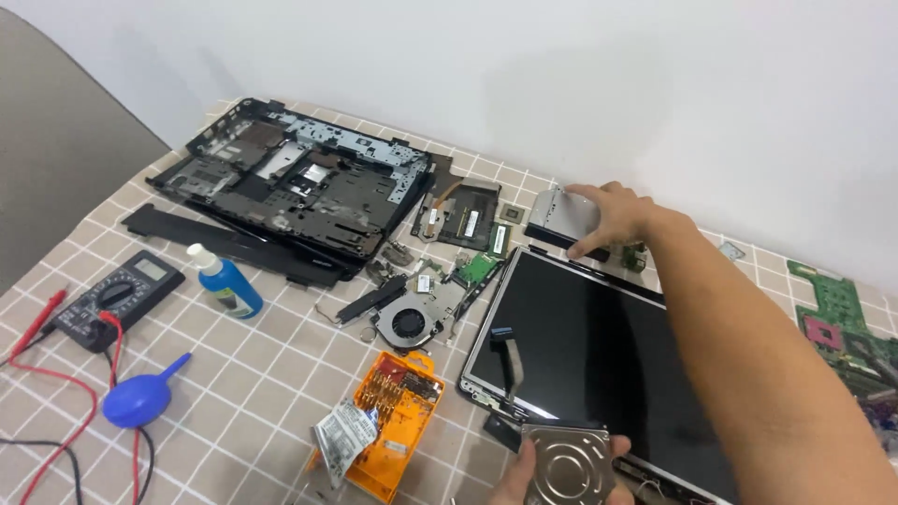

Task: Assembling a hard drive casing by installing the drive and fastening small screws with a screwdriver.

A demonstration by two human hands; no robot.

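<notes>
The right hand [613, 217] reaches to the upper middle of the frame and grasps a flat silver metal optical drive [562, 215] by its right end, thumb below and fingers over the top edge; the drive sits just above the upper corner of the black laptop screen panel [599, 360]. At the bottom centre, the left hand [524, 472] holds a silver square hard drive [567, 463] from underneath – fingers curled on its left and right edges – just over the panel's lower edge. Everything lies on a table [253, 374] covered with a beige checked cloth. Left of the panel sit a round black cooling fan [410, 323] and an orange plastic screwdriver-bit case [393, 421] (a crumpled silver wrapper [344, 435] rests on it). At the upper left lies the stripped black laptop base [299, 182], with a blue bottle with a white cap [224, 281], a black multimeter [117, 297] with red leads and a blue rubber air blower [140, 395] below it – a green circuit board [847, 327] shows at the right edge
</notes>
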